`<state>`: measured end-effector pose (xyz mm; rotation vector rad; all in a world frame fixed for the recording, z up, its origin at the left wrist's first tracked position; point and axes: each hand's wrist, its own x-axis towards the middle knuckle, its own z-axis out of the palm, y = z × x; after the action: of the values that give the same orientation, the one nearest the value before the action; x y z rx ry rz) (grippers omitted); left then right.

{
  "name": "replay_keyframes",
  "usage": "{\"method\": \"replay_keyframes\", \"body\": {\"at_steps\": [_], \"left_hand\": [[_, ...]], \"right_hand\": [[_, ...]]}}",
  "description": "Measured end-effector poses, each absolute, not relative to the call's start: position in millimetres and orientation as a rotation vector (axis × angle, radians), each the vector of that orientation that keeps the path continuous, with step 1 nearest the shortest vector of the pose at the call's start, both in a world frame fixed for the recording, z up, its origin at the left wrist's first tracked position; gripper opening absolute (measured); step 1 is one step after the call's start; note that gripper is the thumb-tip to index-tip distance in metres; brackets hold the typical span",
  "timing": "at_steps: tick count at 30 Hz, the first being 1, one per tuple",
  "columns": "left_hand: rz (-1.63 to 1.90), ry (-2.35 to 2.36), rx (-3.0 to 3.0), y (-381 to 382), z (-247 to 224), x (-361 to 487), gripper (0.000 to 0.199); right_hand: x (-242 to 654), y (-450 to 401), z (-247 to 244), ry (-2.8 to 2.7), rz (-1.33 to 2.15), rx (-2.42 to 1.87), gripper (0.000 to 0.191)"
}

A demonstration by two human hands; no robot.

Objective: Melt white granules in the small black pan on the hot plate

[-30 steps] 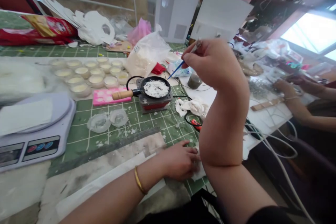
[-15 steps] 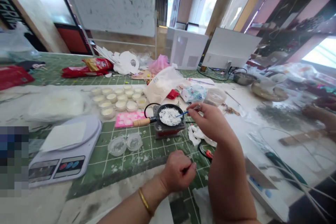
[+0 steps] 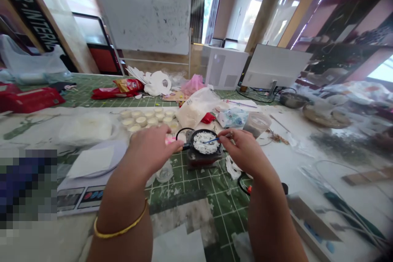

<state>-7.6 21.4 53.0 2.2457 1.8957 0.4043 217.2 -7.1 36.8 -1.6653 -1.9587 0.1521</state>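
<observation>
A small black frying pan (image 3: 186,146) stands on a small dark-and-red hot plate (image 3: 204,163), filled with white flakes (image 3: 205,148). Reaching in from the left, my left hand (image 3: 146,151) covers the pan's wooden handle, thumb lying along it and fingers curled around; the grip is partly hidden. Between the fingertips of my right hand (image 3: 242,150) is a thin blue stick (image 3: 211,141), its tip among the flakes. Beyond my left hand are several small cups (image 3: 141,120) of pale contents. A clear plastic cup (image 3: 165,172) lies near my left wrist.
A kitchen scale (image 3: 73,186) bearing white paper is partly behind my left arm. Behind the pan stand a bag of white material (image 3: 196,108) and a clear tub (image 3: 258,123). A power strip (image 3: 316,223) with cables lies right of my right forearm.
My left hand has moved from a loose fist near the table front up and left to the pan handle. My right hand still holds the blue stick in the flakes. The view has shifted slightly.
</observation>
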Motion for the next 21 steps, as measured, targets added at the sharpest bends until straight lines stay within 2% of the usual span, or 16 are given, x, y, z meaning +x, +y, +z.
{"method": "replay_keyframes", "body": {"at_steps": [5, 9, 16, 21], "left_hand": [[0.114, 1.639, 2.16, 30, 26, -15, 0.031], [0.142, 1.452, 2.22, 36, 19, -18, 0.024], [0.123, 1.44, 2.226, 40, 20, -21, 0.028], [0.061, 1.458, 2.199, 44, 17, -19, 0.029]], "right_hand": [[216, -7, 37, -2.007, 0.187, -1.614, 0.022], [218, -5, 37, -1.939, 0.142, -1.715, 0.024], [223, -2, 37, -1.782, 0.041, -1.811, 0.027], [222, -2, 38, -1.893, 0.19, -1.776, 0.026]]}}
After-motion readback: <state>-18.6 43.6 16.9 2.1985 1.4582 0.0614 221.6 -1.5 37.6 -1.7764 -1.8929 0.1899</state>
